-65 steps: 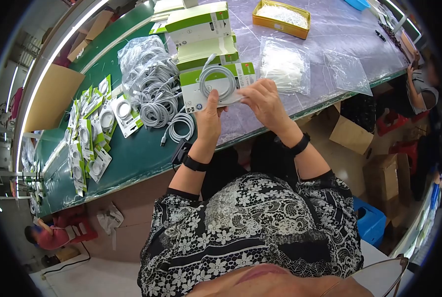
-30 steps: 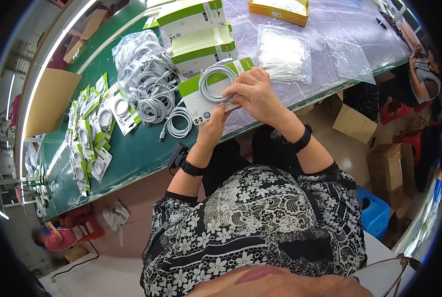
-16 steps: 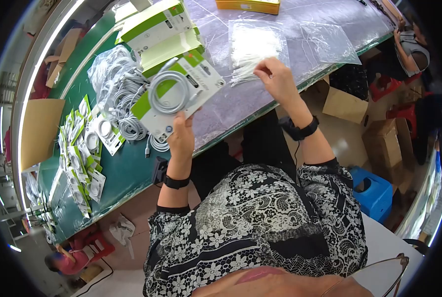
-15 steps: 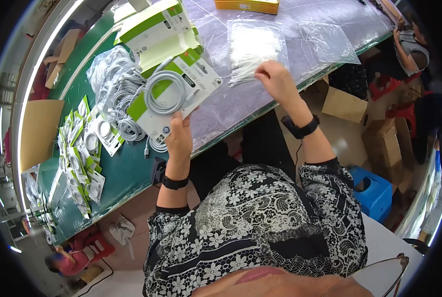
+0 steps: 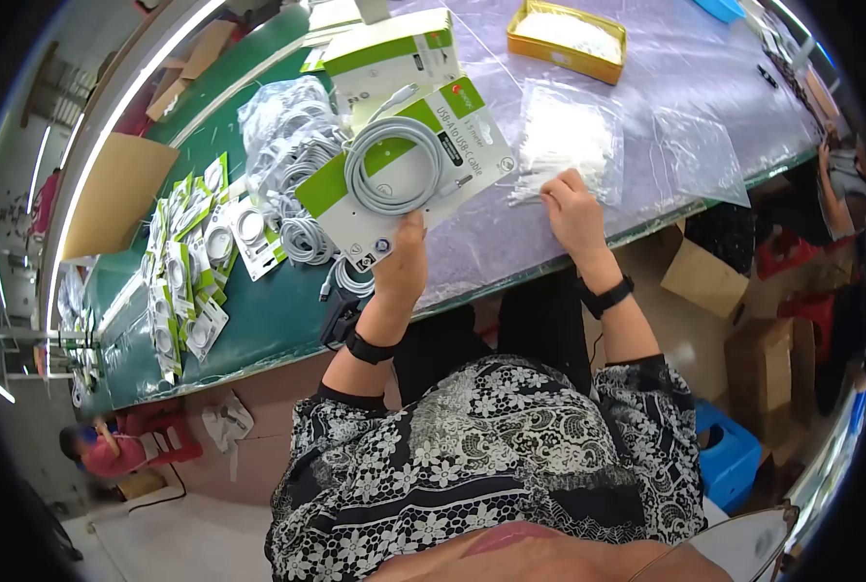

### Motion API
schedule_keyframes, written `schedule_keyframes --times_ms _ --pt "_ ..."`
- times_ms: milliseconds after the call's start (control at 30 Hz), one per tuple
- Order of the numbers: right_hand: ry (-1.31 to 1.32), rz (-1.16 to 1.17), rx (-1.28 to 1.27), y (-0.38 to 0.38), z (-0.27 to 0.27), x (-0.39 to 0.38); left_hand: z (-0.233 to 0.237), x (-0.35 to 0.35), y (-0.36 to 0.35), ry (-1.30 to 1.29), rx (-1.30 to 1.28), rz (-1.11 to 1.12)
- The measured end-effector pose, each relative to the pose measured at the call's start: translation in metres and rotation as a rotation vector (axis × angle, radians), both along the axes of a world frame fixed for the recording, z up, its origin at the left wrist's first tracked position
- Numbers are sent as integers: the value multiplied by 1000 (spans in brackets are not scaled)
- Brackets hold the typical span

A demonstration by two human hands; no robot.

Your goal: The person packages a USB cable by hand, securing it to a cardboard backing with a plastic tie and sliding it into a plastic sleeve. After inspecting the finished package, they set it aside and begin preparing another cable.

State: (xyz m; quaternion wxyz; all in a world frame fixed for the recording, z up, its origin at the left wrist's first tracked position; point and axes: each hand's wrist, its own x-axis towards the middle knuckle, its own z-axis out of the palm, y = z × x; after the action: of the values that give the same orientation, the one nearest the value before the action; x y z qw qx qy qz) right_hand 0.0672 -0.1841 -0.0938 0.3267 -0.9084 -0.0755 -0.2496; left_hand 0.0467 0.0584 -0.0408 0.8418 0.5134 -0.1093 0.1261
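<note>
Over the table (image 5: pixel 481 252), from the head view, the left hand (image 5: pixel 401 262) has the card (image 5: pixel 479 160) pinched at its lower edge, and the coiled cable (image 5: pixel 357 173) sits on the card's front. The right hand (image 5: pixel 574 215) is curled with fingertips together at the near end of the ties (image 5: pixel 559 150); can't tell if it's got one. Kinda crowded around there: the card blocks part of the boxes (image 5: pixel 394 58) behind it, plus some of the cable heap (image 5: pixel 287 121) to its left. Carded cables (image 5: pixel 176 276) are piled farther left. Yellow tray (image 5: pixel 615 72) is beyond the ties, clear bag (image 5: pixel 700 155) is off to their right. Another person (image 5: pixel 850 179) is at the table's far right, well apart from both hands.
</note>
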Motion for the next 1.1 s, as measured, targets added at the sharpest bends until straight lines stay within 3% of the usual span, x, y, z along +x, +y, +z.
schedule_keyframes --times_ms 133,267,333,533,967,1100 --pt "-363 229 77 22 58 -14 35 4 -8 -37 -212 -75" --pt "-282 347 353 55 90 -36 62 2 -21 -70 -304 -155" --pt "-310 349 352 60 99 -35 69 1 -26 -63 -302 -170" --pt "-401 353 329 65 107 -28 77 -3 -31 -37 -311 -329" --pt "-461 314 419 71 109 -25 80 -16 -44 -23 -235 -298" --pt "-352 339 471 73 104 -29 80 -21 -46 36 -231 -282"
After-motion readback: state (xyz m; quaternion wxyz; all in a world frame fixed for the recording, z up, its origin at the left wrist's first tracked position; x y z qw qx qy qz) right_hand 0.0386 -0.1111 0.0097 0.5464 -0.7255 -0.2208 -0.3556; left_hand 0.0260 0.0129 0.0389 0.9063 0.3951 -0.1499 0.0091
